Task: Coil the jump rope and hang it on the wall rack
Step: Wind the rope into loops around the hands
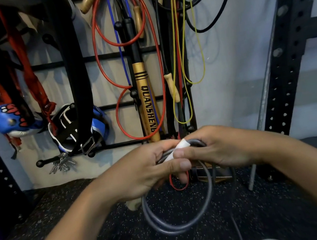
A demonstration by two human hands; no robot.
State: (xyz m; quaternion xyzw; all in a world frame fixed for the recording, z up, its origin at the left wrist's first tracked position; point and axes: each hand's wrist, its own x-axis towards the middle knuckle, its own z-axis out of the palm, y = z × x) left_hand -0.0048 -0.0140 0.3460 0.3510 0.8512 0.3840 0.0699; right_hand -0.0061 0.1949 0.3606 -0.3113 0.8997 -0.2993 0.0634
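- The left hand (140,171) and right hand (216,148) meet low in the middle of the view, both with fingers curled round the top of a coiled grey jump rope (180,224).
- The left thumb and fingers pinch the bundle from the left; the right fingers wrap it from the right, fingertips pressed against the left hand's.
- A white piece (179,147), either tape or a wrap, sits across the gathered strands between the two hands; what it is made of cannot be told.
- Below the hands the rope hangs in several loops, roughly round, above the dark speckled floor (86,221). A loose length of grey cord trails down to the lower right edge.
- Just behind the hands, a wall rack (104,56) of black bars with ball-tipped pegs covers the pale wall.
- On the rack hang a red rope (158,62) in long loops, a blue cord (123,63), a yellow cord (201,52) and black cords (225,4) higher up to the right.
- A gold bat (147,103) with black lettering hangs upright in the middle of the rack.
- To the left hang a wide black belt (77,70), red straps (22,57), a blue glove (9,120) with red and white marks, and a bunch of keys (62,164) on a low peg.
- A black perforated upright (293,40) stands at the right edge, well apart from the hands.
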